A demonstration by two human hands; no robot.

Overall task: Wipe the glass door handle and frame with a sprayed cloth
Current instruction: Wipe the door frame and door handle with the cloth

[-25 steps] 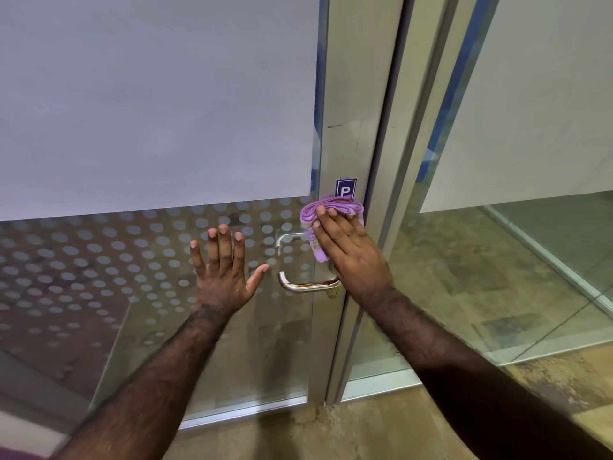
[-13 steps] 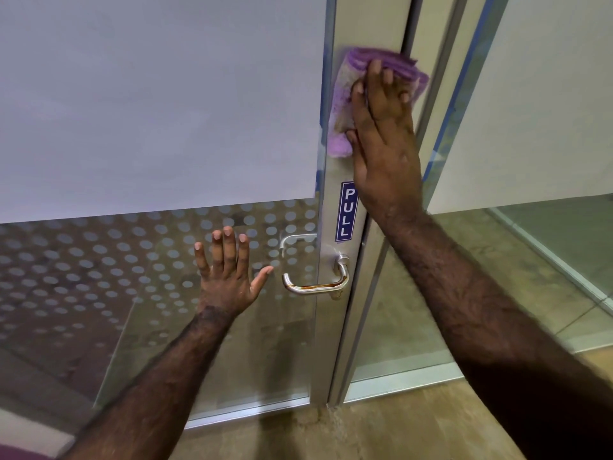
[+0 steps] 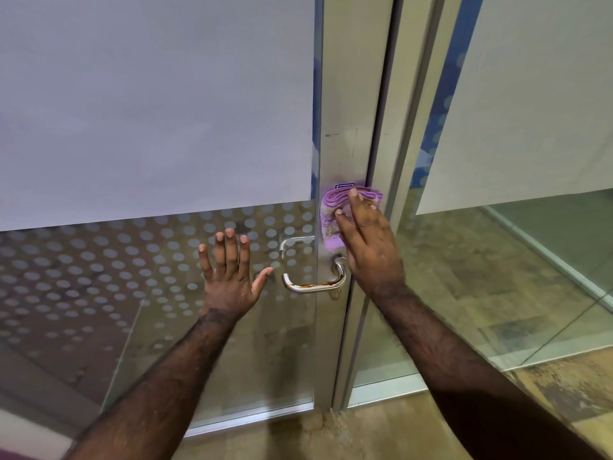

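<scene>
A folded purple cloth (image 3: 331, 217) is pressed flat against the silver door frame (image 3: 351, 94) under my right hand (image 3: 368, 240), just above the handle. The cloth covers most of the blue sign on the frame. The metal lever handle (image 3: 311, 285) sticks out to the left below the cloth, with a brown streak along it. My left hand (image 3: 229, 277) lies flat on the dotted glass pane (image 3: 99, 277), fingers spread, a little left of the handle and not touching it.
A white blind (image 3: 149, 104) covers the door's upper glass. To the right stands a fixed glass panel (image 3: 497, 277) with its own white blind. The brown floor (image 3: 331, 436) runs along the door's bottom rail.
My right hand has slid the cloth down the frame from high above the sign to just above the handle, covering the sign. My left hand has stayed on the glass.
</scene>
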